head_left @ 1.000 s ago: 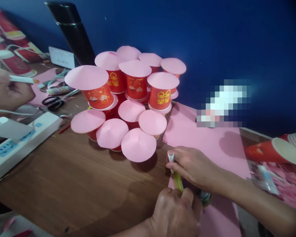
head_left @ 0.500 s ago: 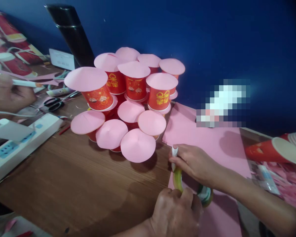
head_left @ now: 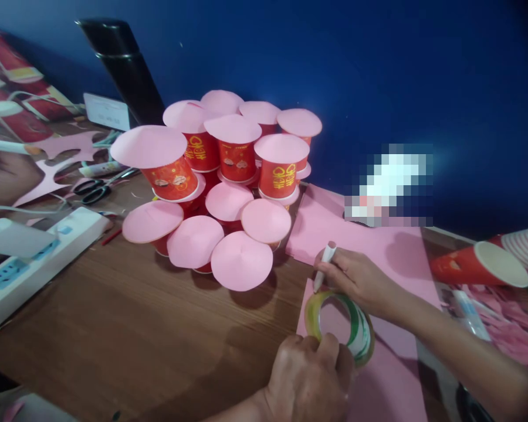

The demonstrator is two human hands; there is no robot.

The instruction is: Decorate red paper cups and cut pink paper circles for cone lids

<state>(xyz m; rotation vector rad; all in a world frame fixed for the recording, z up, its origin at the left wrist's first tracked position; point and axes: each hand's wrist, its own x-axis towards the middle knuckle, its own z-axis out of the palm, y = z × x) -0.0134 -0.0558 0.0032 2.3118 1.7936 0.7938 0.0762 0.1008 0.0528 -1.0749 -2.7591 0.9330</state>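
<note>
My left hand [head_left: 308,381] is closed at the near edge of a roll of clear tape [head_left: 339,325] and holds it flat on a pink paper sheet [head_left: 378,252]. My right hand [head_left: 361,281] grips a white pen [head_left: 324,266]. The pen's tip touches the paper at the roll's far left rim. The roll's open middle shows pink paper through it.
A pile of red paper cups topped with pink paper cones [head_left: 229,187] stands just left of the sheet. A white power strip [head_left: 30,258], scissors [head_left: 94,190] and another person's hand [head_left: 4,170] holding a pen are at the left. Red cups [head_left: 479,266] lie at the right.
My right hand has moved the pen from the roll's left side up and round to its far rim. More of the roll now shows. My left hand has stayed on it.
</note>
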